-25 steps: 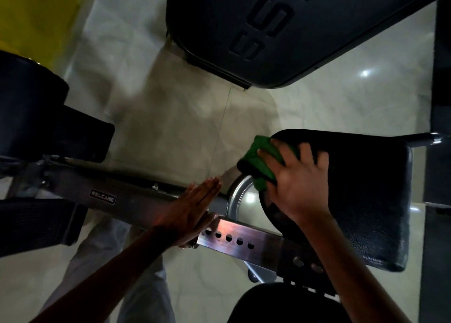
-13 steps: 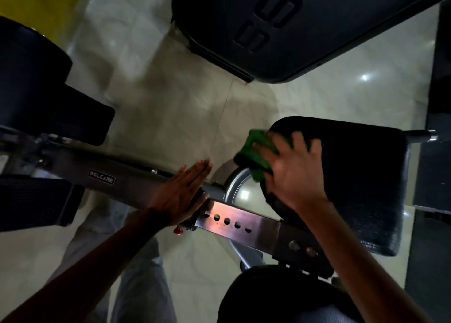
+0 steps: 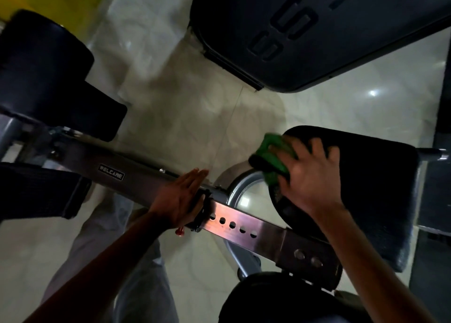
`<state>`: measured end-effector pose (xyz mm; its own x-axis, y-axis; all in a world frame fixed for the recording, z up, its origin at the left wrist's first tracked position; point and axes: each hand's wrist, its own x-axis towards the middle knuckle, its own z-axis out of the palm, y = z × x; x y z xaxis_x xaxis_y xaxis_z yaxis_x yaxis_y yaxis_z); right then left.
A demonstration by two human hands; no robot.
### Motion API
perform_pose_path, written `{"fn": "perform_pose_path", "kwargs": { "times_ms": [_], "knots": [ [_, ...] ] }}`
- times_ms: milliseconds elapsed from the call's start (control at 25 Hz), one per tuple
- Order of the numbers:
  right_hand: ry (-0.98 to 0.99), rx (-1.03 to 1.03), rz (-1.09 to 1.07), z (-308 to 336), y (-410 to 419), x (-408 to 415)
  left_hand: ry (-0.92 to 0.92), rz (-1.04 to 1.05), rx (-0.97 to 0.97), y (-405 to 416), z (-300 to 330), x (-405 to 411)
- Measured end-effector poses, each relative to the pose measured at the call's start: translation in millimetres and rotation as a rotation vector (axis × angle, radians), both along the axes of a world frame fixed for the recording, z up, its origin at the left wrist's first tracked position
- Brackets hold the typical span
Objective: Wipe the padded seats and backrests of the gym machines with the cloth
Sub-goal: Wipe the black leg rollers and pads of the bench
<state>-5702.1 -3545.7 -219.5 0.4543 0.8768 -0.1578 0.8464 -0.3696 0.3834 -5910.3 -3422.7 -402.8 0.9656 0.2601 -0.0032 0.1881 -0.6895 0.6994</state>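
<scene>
- While the green cloth sits bunched at the left rim of the black padded seat, I log the wipe as in progress on this pad only; my judgement, since no wet streak or cleaned patch is readable in this dim light.
- Right hand: fingers curled over the cloth, pressing it onto the pad's rounded corner. Most of the pad surface, to the right of that hand, lies uncovered.
- Left hand: fingers straight and together, palm flat on the steel frame beam, holding nothing; I read it as a brace.
- Remaining, as I judge it: the rest of this pad, plus the other padded parts in view: a round black pad at the bottom edge, a black roller pad at upper left, a flat dark pad at left.
- Whether any of those has been wiped I cannot tell.
- Surroundings: a perforated adjustment bar with a red-tipped pin just beside the left hand; a curved metal tube under the seat's left edge; a large dark panel with raised lettering at top; pale tiled floor beneath.
- Obstructions: the beam and tube crowd the seat's left and lower edges, so the cloth may snag there; my own forearm hides the pad's near edge.
</scene>
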Motion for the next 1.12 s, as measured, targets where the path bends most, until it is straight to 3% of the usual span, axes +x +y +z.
{"fn": "perform_pose_path", "kwargs": {
  "times_ms": [120,320,560,800,960,1120],
  "knots": [
    [-0.045,0.021,-0.083,-6,17,14,0.041,-0.016,-0.024,0,4,-2],
    [0.015,-0.010,0.068,0,-14,-17,0.033,-0.033,-0.044,2,5,-2],
    [-0.038,0.022,-0.082,-8,14,9,0.003,-0.047,-0.038,2,4,-5],
    [-0.005,0.008,0.041,-2,-8,-15,-0.028,-0.019,-0.012,3,2,-22],
    [-0.054,-0.004,-0.084,-12,18,1,-0.069,-0.167,0.136,-36,9,-7],
    [-0.021,-0.035,0.061,-6,-13,-29,-0.028,-0.119,0.036,-77,15,-8]
  ]
}}
